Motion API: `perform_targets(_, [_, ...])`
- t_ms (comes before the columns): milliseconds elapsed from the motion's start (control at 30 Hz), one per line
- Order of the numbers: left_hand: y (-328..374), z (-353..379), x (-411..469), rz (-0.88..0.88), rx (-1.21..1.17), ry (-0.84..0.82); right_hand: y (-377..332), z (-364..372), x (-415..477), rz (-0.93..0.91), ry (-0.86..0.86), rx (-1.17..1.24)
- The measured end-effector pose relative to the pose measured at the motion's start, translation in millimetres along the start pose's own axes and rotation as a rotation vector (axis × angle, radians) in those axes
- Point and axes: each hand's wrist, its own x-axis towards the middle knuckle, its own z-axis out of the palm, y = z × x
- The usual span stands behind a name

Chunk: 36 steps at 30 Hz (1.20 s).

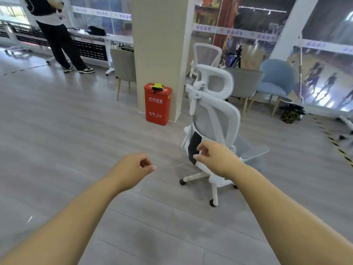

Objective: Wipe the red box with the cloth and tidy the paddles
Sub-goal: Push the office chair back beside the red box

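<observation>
Box (157, 106), red and upright, stands on the floor (57, 131) at the foot of the pillar (158, 44), ahead of both hands and well apart from them. A yellow-and-black bundle (157, 87), possibly the paddles, lies on its lid. Black cloth (193, 148) hangs on the white chair (215, 115), nearer the viewer than the box. Right hand (215, 159), the nearer to both, reaches forward, fingers (200, 146) curled at the cloth's edge; whether they pinch it cannot be told. Left hand (133, 167) hovers, fingers loosely curled, empty.
</observation>
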Motion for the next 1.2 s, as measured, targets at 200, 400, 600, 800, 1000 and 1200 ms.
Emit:
perform_targets(200, [3.2,-24.3,86.4,0.08,0.021,-0.058,0.8,-17.2,56.2,0.036,0.012,-0.035])
perform_targets(400, [9.6,-26.3,188.9,0.123,-0.004,-0.081,29.8,-32.6,134.2,0.053,0.119,-0.109])
perform_targets(600, [34.0,-24.3,312.6,0.203,-0.008,-0.133,61.9,-53.9,227.2,0.11,0.265,-0.208])
perform_targets(800, [44.8,-17.7,420.1,0.252,-0.016,-0.142,85.0,-64.3,300.6,0.203,0.282,-0.352])
perform_targets(1000, [54.8,-5.7,532.4,0.282,-0.008,-0.107,106.4,-68.0,354.2,0.307,0.238,-0.36])
perform_targets(1200, [78.5,8.9,640.2,0.523,0.141,-0.204,121.9,-59.6,397.6,0.49,0.222,-0.367])
